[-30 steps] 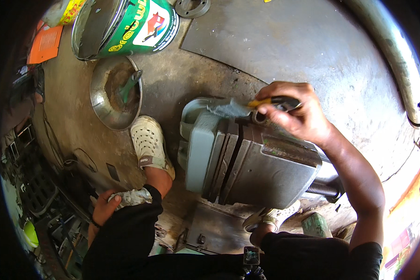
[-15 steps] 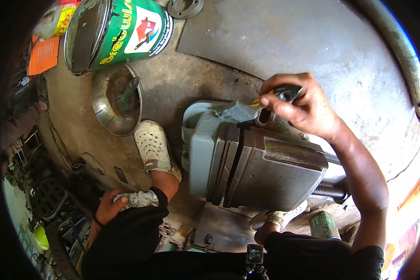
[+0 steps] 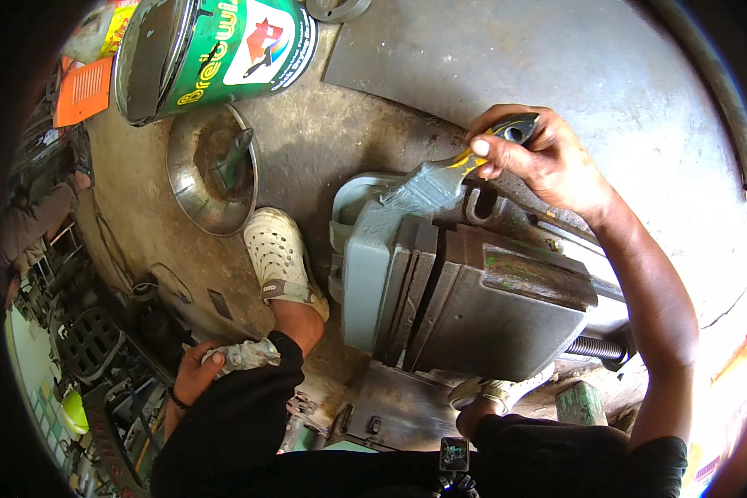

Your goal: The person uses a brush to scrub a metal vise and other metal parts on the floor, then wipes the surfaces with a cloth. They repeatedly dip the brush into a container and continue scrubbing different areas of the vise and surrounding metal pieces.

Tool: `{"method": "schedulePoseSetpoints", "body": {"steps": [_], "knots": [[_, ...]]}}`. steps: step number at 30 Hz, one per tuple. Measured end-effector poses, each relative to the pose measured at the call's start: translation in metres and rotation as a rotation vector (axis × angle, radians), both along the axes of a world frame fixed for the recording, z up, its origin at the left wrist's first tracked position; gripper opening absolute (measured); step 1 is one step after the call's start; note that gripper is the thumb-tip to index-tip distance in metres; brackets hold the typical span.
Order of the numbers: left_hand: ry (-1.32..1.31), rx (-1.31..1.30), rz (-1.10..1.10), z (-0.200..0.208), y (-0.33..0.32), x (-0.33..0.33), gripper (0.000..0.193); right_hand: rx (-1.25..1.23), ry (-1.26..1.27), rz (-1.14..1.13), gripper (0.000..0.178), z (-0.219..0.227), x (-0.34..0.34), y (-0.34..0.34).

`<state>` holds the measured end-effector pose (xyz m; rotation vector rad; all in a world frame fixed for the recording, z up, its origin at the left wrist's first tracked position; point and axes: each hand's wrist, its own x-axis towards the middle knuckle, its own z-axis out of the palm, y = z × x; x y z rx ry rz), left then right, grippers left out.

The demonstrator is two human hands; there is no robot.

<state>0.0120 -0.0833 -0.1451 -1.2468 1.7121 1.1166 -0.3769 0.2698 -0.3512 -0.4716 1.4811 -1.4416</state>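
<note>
My right hand pinches the black-and-yellow handle of a paintbrush. Its bristles, coated in grey-blue paint, rest on the upper end of a large metal bench vise. Wet-looking grey-blue paint covers the vise's left jaw body; the right jaw block is bare dark metal. Low at the left, my left hand is closed around a crumpled whitish-grey bundle, whose kind I cannot make out, beside my leg.
A green paint bucket stands at the far left, near a round metal bowl with a dark green piece inside. A metal plate lies at the back. My pale clog is left of the vise. Another person's arm shows at the left edge.
The brush has tilted more upright in my right hand, its bristles still on the vise's upper end. The view has shifted slightly; my left hand keeps its hold.
</note>
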Motion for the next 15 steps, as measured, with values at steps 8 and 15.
{"method": "schedulePoseSetpoints", "body": {"steps": [8, 15], "knots": [[0.035, 0.046, 0.051, 0.0, 0.001, -0.002, 0.048, 0.049, 0.024, 0.06, 0.035, -0.001, -0.019, 0.011], [0.024, 0.038, 0.103, 0.003, 0.007, 0.003, 0.05, -0.041, 0.066, -0.05, 0.038, -0.005, -0.017, -0.012]]}}
